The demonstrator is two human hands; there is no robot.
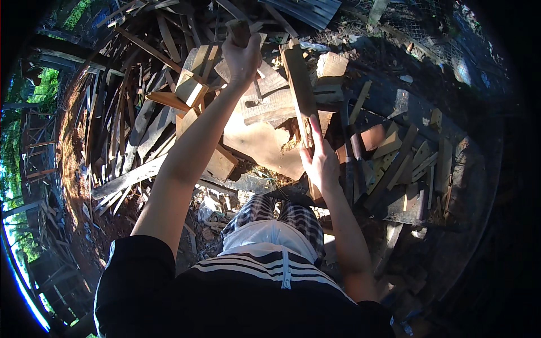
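Up near the top of the view, my left hand [242, 62] is closed around a dark, blocky wooden piece [239, 31]; whether it is part of a tool I cannot make out. My right hand [320, 163] grips the lower part of a long, narrow plank [296, 67] that slants away from me, thumb and fingers along its sides. Between my hands are sunlit wooden boards [265, 104] and a large pale, broken-edged slab [253, 138]. Short offcuts [191, 90] lie stacked just left of them.
A tangled pile of weathered slats [129, 129] spreads to the left. Scrap wood [411, 163] and a dark pole [352, 146] lie to the right. Corrugated sheeting [310, 11] and wire mesh [428, 28] are at the back. My legs [298, 219] are close below the slab.
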